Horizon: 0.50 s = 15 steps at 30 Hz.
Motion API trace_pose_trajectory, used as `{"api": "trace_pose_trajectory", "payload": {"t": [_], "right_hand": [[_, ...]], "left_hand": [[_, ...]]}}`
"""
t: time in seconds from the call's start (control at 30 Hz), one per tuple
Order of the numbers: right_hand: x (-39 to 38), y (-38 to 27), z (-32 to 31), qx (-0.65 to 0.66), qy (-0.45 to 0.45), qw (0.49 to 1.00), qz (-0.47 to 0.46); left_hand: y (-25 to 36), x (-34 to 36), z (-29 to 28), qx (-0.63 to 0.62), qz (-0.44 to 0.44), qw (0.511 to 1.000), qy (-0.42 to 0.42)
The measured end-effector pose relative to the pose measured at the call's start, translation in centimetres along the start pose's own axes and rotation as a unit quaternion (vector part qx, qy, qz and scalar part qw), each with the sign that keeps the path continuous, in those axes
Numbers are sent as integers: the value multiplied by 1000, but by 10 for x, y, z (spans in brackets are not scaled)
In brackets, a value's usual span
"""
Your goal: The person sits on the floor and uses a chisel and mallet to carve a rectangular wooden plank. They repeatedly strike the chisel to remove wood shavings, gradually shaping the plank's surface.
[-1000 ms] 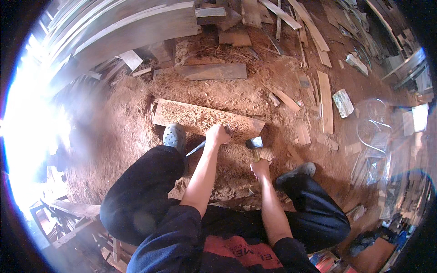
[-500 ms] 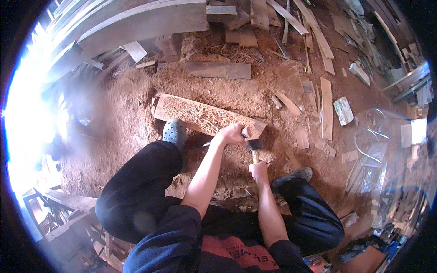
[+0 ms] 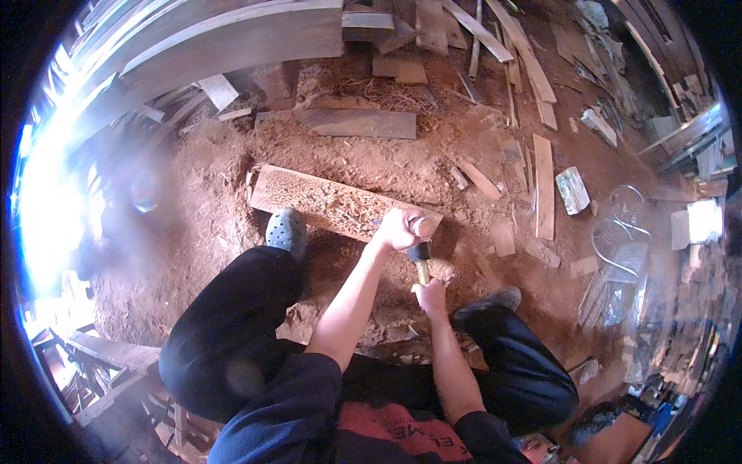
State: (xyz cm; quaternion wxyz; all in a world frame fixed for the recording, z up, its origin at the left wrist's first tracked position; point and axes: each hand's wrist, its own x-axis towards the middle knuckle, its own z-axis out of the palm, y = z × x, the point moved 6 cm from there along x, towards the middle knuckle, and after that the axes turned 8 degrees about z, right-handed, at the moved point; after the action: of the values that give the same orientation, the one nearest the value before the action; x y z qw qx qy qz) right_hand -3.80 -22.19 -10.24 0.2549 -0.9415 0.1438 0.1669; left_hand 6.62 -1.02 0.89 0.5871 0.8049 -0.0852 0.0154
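Observation:
A pale board (image 3: pixel 325 193) with a carved, chip-covered face lies on the dirt, its near left part by my grey perforated clog (image 3: pixel 285 230). My left hand (image 3: pixel 396 229) is closed round a chisel over the board's right part; the round pale end of its handle (image 3: pixel 421 227) faces up, and the blade is hidden. My right hand (image 3: pixel 430 296) grips the yellowish handle of a hammer (image 3: pixel 420 252), whose dark head is just below the chisel's handle end; whether they touch I cannot tell.
Stacked timbers (image 3: pixel 232 39) lie at the upper left. A dark plank (image 3: pixel 359 124) is beyond the board. Loose boards (image 3: pixel 543 185), a whitish block (image 3: pixel 573 191) and bent metal rods (image 3: pixel 610 255) are on the right. A wooden frame (image 3: pixel 108 348) stands at the lower left, near strong glare.
My left hand has moved right along the board, turning the chisel so its handle end faces up. The hammer head has moved slightly down and left and now appears close to that handle end.

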Motion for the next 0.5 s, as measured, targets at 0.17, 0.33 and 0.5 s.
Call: {"api": "trace_pose_trajectory", "payload": {"t": [0.17, 0.33, 0.5], "right_hand": [[-23, -28, -25, 342, -247, 881, 214], [-54, -86, -154, 558, -108, 808, 155], [-90, -102, -296, 676, 62, 733, -41]], "left_hand": [[-3, -3, -6, 17, 33, 998, 50], [2, 1, 3, 51, 17, 998, 36], [-7, -2, 13, 77, 34, 996, 2]]}}
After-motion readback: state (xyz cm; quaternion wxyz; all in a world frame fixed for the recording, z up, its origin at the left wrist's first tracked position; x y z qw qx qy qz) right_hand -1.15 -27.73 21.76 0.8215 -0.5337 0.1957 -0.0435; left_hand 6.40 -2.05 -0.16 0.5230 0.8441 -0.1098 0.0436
